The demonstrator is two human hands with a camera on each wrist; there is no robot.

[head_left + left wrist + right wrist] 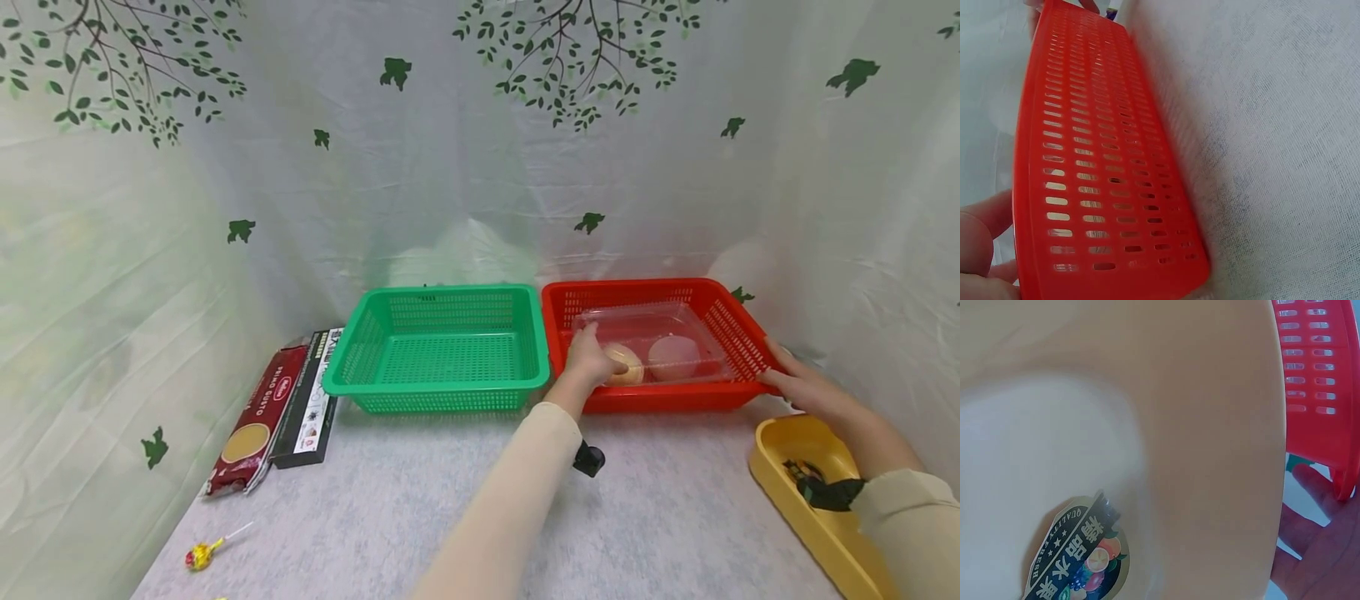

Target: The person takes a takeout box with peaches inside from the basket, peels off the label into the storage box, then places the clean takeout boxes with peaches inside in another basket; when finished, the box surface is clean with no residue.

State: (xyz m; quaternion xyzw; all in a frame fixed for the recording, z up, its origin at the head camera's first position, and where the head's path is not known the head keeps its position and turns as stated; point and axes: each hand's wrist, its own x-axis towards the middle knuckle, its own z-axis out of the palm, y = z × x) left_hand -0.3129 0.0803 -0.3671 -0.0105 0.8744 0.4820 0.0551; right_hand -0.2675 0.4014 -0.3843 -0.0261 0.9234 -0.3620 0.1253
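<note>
Both hands are at the red basket (738, 333), a slotted plastic crate touching the green basket (442, 346) on the grey cloth table (660, 517). Reaching inside, the left hand (588, 358) curls its fingers on the clear plastic clamshell (652, 329), which lies in the red basket and holds two round buns. With fingers nearly straight, the right hand (798, 385) rests against the basket's right end. Left of the green basket, a pasta packet (258, 417) reads "GUSTO". Near the right wrist sits a glossy yellow tray (813, 508).
</note>
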